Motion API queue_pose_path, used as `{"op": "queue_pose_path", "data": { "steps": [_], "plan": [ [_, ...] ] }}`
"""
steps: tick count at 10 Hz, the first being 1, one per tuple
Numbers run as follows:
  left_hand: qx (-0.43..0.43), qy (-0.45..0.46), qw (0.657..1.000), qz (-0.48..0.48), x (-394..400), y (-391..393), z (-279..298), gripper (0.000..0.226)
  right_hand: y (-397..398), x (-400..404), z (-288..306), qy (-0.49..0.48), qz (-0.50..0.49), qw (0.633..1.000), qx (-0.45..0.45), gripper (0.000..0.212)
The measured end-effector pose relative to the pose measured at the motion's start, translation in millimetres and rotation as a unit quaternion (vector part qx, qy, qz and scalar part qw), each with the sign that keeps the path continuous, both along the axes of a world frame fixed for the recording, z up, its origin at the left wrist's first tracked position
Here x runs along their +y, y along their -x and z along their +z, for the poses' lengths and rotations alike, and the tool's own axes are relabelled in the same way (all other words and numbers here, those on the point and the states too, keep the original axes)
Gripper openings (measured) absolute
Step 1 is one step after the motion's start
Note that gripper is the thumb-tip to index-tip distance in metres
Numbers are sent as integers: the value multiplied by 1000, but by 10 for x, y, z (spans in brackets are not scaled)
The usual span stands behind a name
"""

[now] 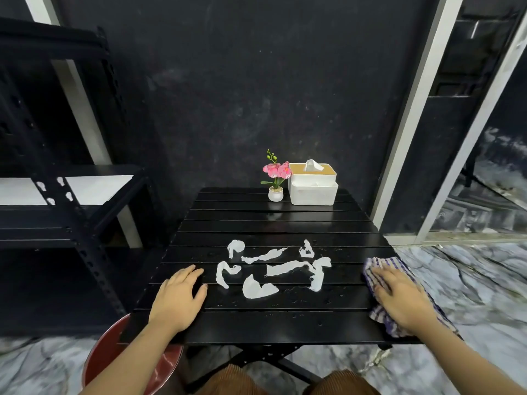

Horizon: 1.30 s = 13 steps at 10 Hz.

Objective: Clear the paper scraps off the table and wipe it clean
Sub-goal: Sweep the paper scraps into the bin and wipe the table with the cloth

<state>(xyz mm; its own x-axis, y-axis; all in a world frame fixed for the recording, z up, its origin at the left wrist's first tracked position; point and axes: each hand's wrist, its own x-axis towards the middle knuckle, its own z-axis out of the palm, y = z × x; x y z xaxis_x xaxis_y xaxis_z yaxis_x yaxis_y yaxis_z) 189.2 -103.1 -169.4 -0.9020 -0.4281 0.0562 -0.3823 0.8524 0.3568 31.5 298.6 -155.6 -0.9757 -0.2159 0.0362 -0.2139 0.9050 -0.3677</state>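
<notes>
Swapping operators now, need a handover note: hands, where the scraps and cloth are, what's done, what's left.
Left hand: open, flat on the black slatted table, left of the scraps.
Right hand: open, pressing the purple-and-white checked cloth at the table's right edge.
White torn paper scraps: all spread mid-table, with water droplets around them.
Done: nothing cleared yet.
Left: gather scraps, then wipe.
</notes>
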Motion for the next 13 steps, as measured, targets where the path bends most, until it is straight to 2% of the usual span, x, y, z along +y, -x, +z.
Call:
{"op": "queue_pose_path", "data": {
  "steps": [1,2,3,5,9,13],
  "plan": [
    [4,-3,1000,2,-2,-2,-12,49,79,103,17,-25,-16,1000,-1,48],
    [10,-1,1000,4,4,-7,-25,50,109,155,-22,-70,-16,996,-58,51],
    [12,3,1000,5,14,-3,-35,50,55,74,-46,-82,-8,995,-59,52],
    [18,6,1000,7,14,5,-51,50,-174,-367,-40,-57,22,998,-24,49],
    [20,-1,1000,8,5,-2,-53,50,-626,-1396,-24,-22,91,995,-15,48],
    [17,-3,1000,7,3,-5,-35,51,-820,-1855,-46,0,146,989,-17,56]
  ]
}}
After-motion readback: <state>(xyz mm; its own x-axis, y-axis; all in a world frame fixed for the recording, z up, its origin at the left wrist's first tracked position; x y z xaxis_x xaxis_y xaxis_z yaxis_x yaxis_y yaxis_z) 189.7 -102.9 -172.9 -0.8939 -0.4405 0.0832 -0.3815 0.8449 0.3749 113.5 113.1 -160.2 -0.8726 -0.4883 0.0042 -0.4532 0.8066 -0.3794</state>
